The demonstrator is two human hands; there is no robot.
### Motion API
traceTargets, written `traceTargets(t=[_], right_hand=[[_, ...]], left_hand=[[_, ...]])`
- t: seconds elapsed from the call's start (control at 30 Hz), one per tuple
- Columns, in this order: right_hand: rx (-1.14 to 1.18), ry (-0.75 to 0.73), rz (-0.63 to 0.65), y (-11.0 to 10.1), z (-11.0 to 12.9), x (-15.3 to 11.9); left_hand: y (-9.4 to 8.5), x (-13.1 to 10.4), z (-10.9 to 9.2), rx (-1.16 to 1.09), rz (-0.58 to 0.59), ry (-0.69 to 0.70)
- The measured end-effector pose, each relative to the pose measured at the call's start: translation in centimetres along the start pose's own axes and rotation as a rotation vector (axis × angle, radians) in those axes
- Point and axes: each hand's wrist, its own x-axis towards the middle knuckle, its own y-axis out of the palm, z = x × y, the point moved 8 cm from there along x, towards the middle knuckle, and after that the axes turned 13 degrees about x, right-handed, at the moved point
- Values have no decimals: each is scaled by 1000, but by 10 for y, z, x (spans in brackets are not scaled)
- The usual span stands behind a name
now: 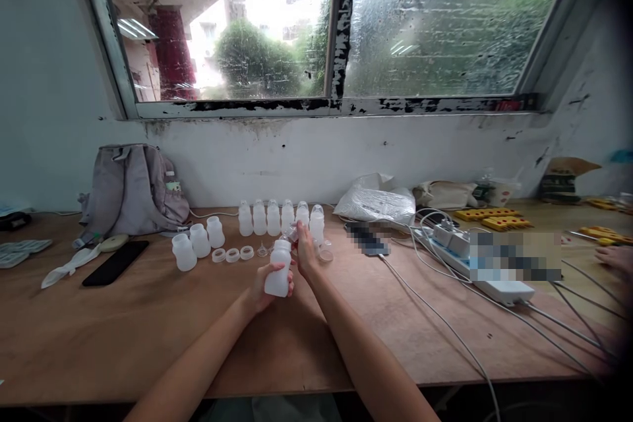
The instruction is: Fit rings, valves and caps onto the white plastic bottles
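Note:
A white bottle [278, 270], open at its neck and slightly tilted, is held in my left hand [263, 287]. Beside its neck, my right hand [305, 252] has its fingers closed round a small clear piece [291, 233], partly hidden. Behind my hands stands a row of several capped bottles [259, 218]. To the left are three uncapped bottles [199, 241]. White rings [232, 255] lie in front of the capped row, with a clear nipple [262, 249] next to them. Another ring [325, 255] lies right of my right hand.
A grey backpack [131, 188] and a black phone [116, 264] are at the left. On the right, a charging phone [368, 239], a power strip [502, 287] and loose cables cover the table [395, 356]. A plastic bag [378, 201] lies behind. Another person's hand [614, 256] shows at far right.

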Motion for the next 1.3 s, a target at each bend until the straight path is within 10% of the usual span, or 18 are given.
traceTargets(t=[0.2,0.47,0.73,0.93,1.07,1.3], right_hand=[[-524,-285,-279,-31,25,-8],[-1233,-348,190,-73,3,-13],[-1469,-260,237,-95,2,-7],[-1386,-274,95,-97,13,-6],[-1127,-498,241,-65,32,-32],[-704,-314,397,-25,25,-63]], left_hand=[[-34,4,-9,-101,-332,127],[-65,4,-12,-197,-537,152],[-61,5,-8,-87,-539,131],[-52,0,-20,492,-615,238],[-33,-11,-35,1170,-710,381],[4,-7,-25,1840,-499,426]])
